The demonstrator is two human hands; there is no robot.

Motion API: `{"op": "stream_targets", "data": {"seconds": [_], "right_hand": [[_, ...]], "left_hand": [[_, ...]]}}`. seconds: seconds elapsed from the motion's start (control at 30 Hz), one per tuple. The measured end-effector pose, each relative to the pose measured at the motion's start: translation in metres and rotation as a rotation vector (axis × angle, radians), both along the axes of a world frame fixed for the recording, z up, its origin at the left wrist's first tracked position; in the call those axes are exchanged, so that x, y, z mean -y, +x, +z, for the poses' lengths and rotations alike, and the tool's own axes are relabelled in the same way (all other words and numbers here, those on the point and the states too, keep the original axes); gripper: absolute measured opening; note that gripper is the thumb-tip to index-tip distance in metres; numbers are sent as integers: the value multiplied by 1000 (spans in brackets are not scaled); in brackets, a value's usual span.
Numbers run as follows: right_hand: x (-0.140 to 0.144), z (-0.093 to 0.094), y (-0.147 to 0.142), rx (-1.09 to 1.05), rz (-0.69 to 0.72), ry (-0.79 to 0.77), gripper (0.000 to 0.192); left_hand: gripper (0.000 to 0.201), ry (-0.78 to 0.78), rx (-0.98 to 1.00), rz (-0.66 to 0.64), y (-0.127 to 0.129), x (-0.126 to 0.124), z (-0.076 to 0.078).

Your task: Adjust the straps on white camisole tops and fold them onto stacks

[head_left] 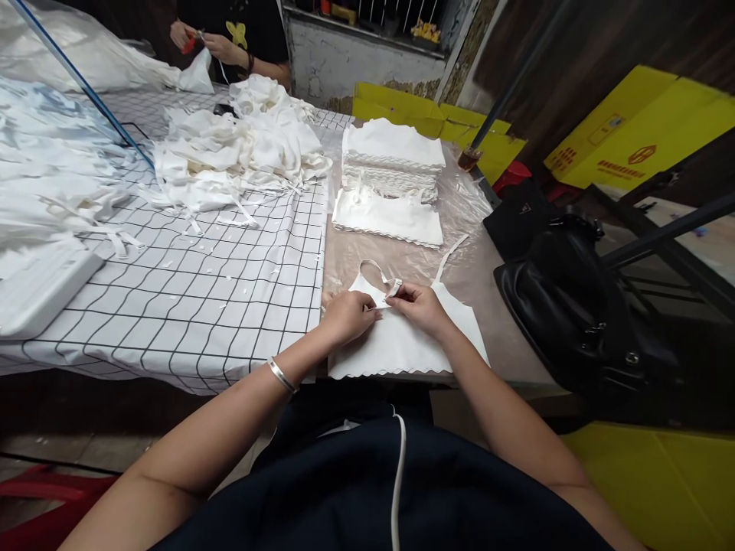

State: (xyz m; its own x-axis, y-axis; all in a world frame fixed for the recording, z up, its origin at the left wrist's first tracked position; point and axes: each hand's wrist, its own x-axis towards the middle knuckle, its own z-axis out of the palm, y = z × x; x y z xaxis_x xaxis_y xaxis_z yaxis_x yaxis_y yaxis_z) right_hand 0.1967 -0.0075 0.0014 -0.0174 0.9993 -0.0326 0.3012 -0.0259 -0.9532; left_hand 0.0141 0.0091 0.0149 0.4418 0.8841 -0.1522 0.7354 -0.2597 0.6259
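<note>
On a white, scallop-hemmed cloth camisole, flat at the near edge of a brown tabletop, pinches a thin white fabric strap in the right hand, lays the left hand on the camisole, with grip unclear. Could twist the strap or drag the cloth askew by tugging unevenly.

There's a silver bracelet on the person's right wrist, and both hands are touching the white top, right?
No, the head view shows the silver bracelet on the left wrist. The left hand and right hand are touching the white top, as you said.
</note>
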Motion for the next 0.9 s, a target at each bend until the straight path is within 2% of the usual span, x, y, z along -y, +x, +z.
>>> {"op": "stream_targets", "data": {"seconds": [0.17, 0.3, 0.9], "right_hand": [[3, 0, 0, 208, 37, 71, 20], [5, 4, -3, 275, 84, 104, 17], [5, 8, -10, 222, 141, 79, 16]], "left_hand": [[20, -5, 69, 23, -3, 1, 0], [21, -1, 80, 0, -2, 1, -1], [22, -28, 75, -25, -2, 0, 1]]}}
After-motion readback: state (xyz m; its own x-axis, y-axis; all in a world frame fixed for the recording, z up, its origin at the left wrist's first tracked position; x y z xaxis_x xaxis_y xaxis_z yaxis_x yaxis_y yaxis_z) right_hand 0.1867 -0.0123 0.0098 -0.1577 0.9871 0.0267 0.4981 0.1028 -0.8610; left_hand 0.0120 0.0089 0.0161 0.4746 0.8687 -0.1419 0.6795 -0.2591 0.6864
